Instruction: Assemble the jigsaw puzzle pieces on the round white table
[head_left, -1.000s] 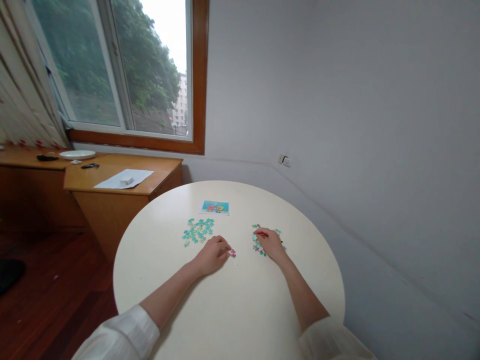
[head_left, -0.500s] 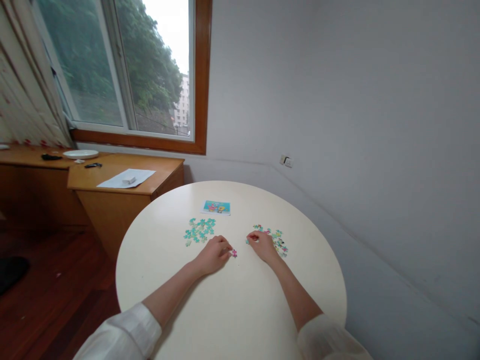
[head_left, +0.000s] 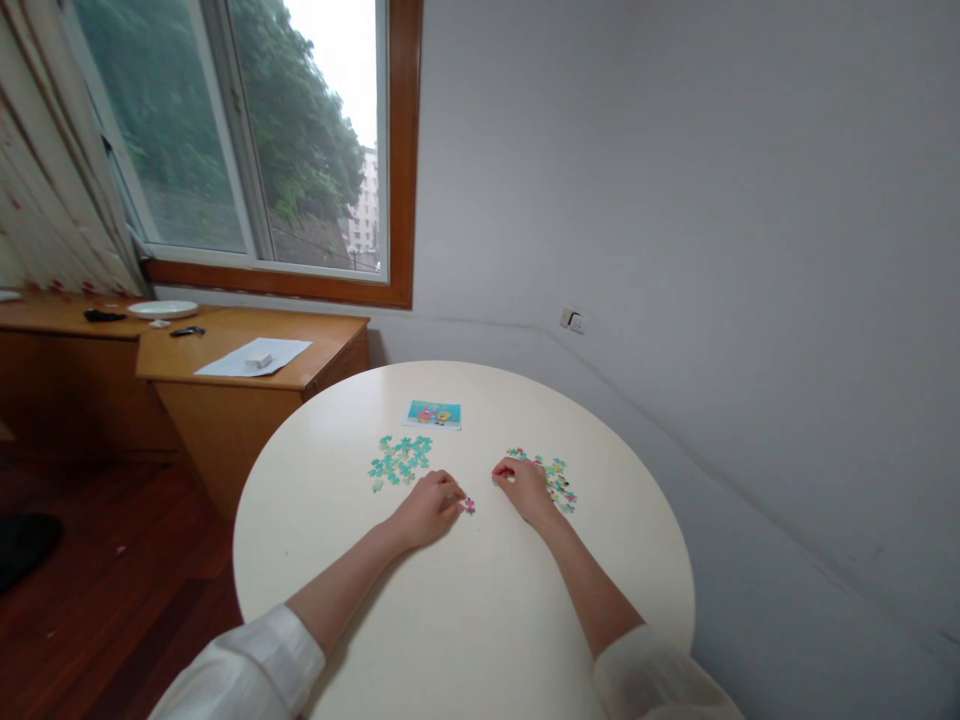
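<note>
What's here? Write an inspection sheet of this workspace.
Surface: round pale table.
Puzzle things: mostly teal pile at left, mixed-colour pile at right, picture card beyond, single pink piece.
Clutter: dish, and paper bearing a small white block, on the wooden desk.
Hands: left hand, fingertips at the pink piece; right hand by the mixed-colour pile, fingertips together, grip unclear.
Cables: nothing seen on the table.
Surroundings: window, curtain, wall with socket plate.

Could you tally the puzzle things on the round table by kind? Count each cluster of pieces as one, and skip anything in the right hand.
Picture card: 1
Clusters of puzzle pieces: 2 (mostly teal cluster, mixed-colour cluster)
Separate pink puzzle piece, by the left hand: 1
Total: 4
</note>
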